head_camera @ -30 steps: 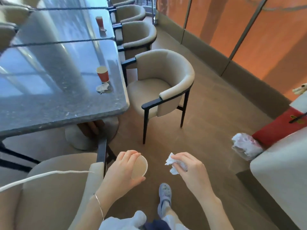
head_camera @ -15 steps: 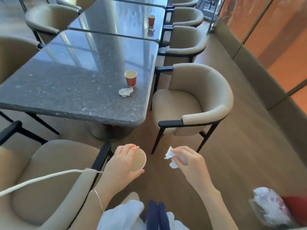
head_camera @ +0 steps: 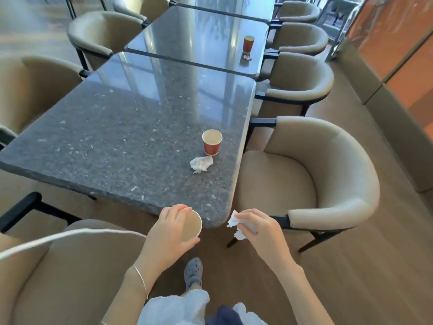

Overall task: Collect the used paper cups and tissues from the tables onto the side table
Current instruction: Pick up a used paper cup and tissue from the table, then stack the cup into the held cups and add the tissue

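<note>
Left hand (head_camera: 171, 233) wrapped round paper cup (head_camera: 191, 227), mouth toward camera, just off the 6 o'clock corner of the near table (head_camera: 117, 137). Right hand (head_camera: 260, 228) pinches crumpled tissue (head_camera: 234, 222), at 3 o'clock of the left. On the near table: red cup (head_camera: 212, 143) upright, at 12 o'clock of the hands; white tissue (head_camera: 201, 163) at its 7 o'clock, possibly touching the base. Far table (head_camera: 187, 38): 2nd red cup (head_camera: 248, 43), tissue scrap (head_camera: 246, 57) at its 6 o'clock. Cup print too small to read.

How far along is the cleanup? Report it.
Done: nothing visibly delivered; side table out of view. In hand: left hand grips a paper cup, right hand pinches a white tissue. Left: red cup and crumpled tissue on near table; second cup and second tissue on far table.
</note>
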